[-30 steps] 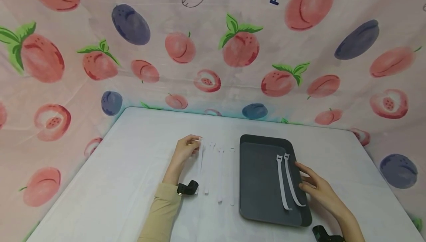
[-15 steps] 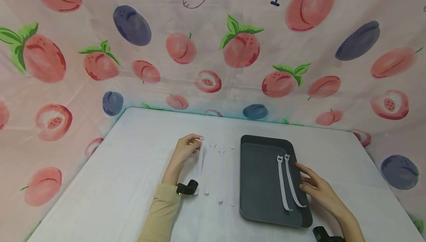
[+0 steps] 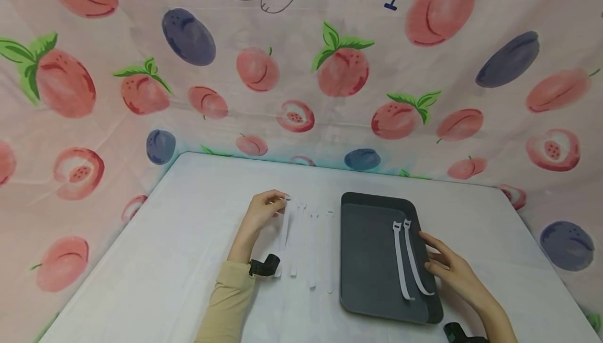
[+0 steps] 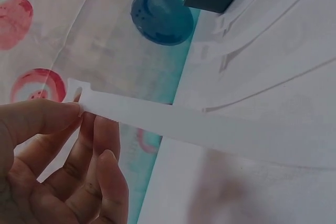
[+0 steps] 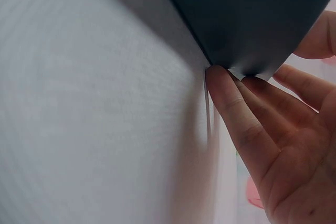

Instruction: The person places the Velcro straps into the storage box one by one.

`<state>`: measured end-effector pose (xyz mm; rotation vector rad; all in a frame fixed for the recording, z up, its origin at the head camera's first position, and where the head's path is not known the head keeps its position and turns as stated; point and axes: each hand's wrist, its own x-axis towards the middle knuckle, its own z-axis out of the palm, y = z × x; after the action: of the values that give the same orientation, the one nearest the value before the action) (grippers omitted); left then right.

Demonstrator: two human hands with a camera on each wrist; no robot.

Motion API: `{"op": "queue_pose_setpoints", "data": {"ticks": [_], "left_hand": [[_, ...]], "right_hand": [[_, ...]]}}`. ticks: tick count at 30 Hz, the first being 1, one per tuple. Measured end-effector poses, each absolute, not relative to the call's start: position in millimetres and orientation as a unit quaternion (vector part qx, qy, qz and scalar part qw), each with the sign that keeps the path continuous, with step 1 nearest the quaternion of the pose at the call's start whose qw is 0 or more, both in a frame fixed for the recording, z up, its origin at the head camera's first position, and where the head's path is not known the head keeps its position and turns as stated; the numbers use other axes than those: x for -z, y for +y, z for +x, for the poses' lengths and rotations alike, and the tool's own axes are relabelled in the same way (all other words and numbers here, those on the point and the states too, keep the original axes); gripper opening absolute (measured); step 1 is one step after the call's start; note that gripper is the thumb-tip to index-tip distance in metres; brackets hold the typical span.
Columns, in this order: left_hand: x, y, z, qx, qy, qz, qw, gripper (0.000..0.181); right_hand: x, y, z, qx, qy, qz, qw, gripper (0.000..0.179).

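Note:
My left hand [image 3: 265,208] pinches the slotted head of a white hook-and-loop cable tie [image 4: 152,115] between thumb and fingers. Its strap slants from the fingertips toward the table. Beside it, several similar white cable ties [image 3: 313,251] lie roughly parallel on the white table. My right hand [image 3: 454,269] touches the right side of a dark grey tray [image 3: 369,259] with fairly straight fingers. In the right wrist view, the fingertips meet the tray's lower edge near the tabletop. Two more cable ties [image 3: 402,259] lie inside the tray, toward its right side.
A fruit-print cloth [image 3: 292,70] hangs behind and around the white table [image 3: 155,259]. The tray stands right of the loose cable ties. Each wrist wears a black camera [image 3: 265,265].
The head view has shifted very slightly. Both hands stay in place, the left still pinching the cable tie, the right still at the tray.

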<state>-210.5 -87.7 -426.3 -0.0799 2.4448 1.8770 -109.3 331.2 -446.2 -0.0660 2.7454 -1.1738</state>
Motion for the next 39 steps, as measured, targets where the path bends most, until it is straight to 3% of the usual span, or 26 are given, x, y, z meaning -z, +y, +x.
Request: {"op": "queue_pose_setpoints", "data": {"ticks": [18, 39], "left_hand": [[416.2, -86.9, -207.6, -0.609, 0.793, -0.003, 0.002, 0.016], [403.9, -85.0, -198.9, -0.606, 0.795, 0.005, 0.017, 0.015]], "right_hand": [[446.5, 332.1, -108.6, 0.388, 0.917, -0.023, 0.084, 0.063], [445.4, 331.4, -107.9, 0.396, 0.914, -0.03, 0.078, 0.062]]}}
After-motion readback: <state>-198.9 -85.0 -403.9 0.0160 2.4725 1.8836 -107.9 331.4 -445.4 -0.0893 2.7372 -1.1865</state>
